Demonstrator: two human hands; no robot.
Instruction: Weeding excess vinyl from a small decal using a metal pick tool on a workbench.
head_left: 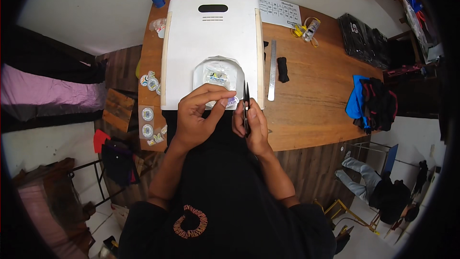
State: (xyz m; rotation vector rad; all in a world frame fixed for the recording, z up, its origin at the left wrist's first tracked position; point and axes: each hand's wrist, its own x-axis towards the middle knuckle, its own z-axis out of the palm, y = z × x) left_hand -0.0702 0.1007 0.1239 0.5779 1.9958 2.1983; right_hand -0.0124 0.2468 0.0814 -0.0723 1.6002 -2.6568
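The left hand (pixel 199 115) is closed in a pinch, thumb and forefinger appearing to grip a small sticker (pixel 232 101) at their tips. Beyond that pinch lies the tray (pixel 197 77), on the white board (pixel 184 43). Just right of the pinch stand the black snips (pixel 247 108), long axis running away from the person, points farther out than the sticker, blades seemingly barely parted; that sideways offset looks like the relation that counts. The right hand (pixel 255 122) is curled around their near part, its nearest digit beside the sticker, touching or not I cannot tell
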